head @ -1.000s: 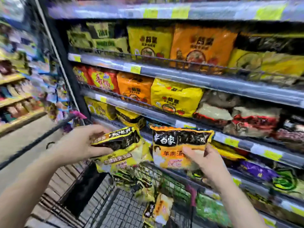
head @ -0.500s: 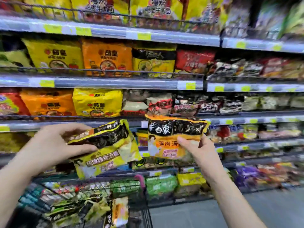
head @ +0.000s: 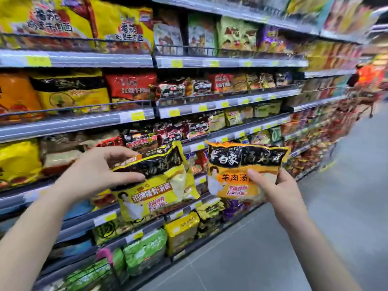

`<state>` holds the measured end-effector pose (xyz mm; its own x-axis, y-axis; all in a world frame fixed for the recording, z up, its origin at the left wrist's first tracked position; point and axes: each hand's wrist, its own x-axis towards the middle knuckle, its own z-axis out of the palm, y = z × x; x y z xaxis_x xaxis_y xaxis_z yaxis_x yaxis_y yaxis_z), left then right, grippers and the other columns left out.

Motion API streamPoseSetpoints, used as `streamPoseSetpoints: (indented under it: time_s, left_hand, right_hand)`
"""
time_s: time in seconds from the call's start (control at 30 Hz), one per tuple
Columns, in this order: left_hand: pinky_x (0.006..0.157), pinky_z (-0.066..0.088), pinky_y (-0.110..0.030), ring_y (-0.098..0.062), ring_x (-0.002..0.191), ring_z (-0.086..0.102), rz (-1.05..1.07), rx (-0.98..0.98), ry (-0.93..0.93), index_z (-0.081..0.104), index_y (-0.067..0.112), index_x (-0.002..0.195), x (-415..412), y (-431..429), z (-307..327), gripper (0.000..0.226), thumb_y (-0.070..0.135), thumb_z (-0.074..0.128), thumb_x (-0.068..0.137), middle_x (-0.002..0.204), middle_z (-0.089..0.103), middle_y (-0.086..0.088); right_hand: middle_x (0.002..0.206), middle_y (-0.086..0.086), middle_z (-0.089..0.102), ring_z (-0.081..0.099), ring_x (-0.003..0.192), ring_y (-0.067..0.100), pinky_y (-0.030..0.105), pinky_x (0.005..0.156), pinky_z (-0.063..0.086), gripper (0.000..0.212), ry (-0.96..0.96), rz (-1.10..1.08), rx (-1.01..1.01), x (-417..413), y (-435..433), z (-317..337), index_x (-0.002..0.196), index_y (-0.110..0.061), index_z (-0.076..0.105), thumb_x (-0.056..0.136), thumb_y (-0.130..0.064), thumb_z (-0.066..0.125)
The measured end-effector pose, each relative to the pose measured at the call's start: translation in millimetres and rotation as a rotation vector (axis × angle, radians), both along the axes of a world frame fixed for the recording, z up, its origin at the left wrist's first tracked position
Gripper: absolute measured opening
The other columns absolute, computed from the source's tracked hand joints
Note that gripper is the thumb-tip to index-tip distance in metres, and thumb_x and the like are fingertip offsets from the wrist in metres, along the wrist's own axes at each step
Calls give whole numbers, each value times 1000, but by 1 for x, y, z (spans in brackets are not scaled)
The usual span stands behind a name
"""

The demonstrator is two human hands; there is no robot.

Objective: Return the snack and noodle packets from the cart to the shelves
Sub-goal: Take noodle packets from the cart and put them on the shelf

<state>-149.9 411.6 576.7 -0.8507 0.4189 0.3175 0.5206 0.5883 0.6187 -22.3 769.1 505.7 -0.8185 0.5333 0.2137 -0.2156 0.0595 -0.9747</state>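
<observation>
Two noodle packets are held up before the shelves [head: 228, 102]: left hand [head: 94, 175] pinches the yellow packet [head: 159, 185], right hand [head: 277, 190] the orange packet [head: 241, 164]. Likely light, crinkly, brittle inside; edge grips suit.

- Your orange packet [head: 241, 171], pinched in your right hand [head: 277, 192], reads "白家" in white on its black band, with "羊肉汤" on the orange strip below.
- Your yellow packet [head: 159, 185], gripped by your left hand [head: 94, 173], shows "猪骨汤面" on an orange strip.
- The big yellow bags [head: 50, 19] at upper left carry "番茄".
- The red bag [head: 131, 87] reads "红烧牛肉面".
- The price tags [head: 136, 116] are too blurred for you to read.
</observation>
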Motion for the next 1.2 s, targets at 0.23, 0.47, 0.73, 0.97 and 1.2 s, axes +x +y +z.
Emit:
streamPoseSetpoints:
  time_s: [0.23,0.47,0.73,0.97,1.2]
  left_hand:
    - [88,47,-23,15,96,61,-46,-25,-27,75,42,95,-8,148,20,46,56,88,54,97,70,32]
    - [80,50,-19,11,87,67,-126,-46,-2,73,41,97,-16,271,25,42,50,88,58,96,72,30]
    - [79,59,-35,2,84,70,-76,-35,-9,74,37,99,-52,347,29,41,52,86,63,96,73,29]
    - [91,52,-28,2,104,65,-54,-49,2,73,41,104,-123,403,21,45,56,84,64,111,71,23]
    - [81,46,-21,11,103,59,-10,-28,-18,72,40,104,-209,452,10,44,54,84,64,111,68,25]
  right_hand:
    - [86,-1,82,79,74,14,24,56,60,21,53,-38,-25,26,123,22,102,-11,70,84,-12,80]
    - [92,-3,82,80,82,18,29,63,61,38,44,-25,21,23,234,30,109,-13,69,78,-28,85]
    - [101,1,81,79,91,23,42,84,61,42,-3,12,42,-23,311,33,112,-16,69,78,-32,86]
    - [98,2,82,80,90,24,39,80,62,34,-46,61,36,-98,363,28,110,-15,67,83,-28,82]
    - [99,4,82,79,91,24,42,85,61,36,-98,115,58,-194,424,30,113,-14,65,85,-31,80]
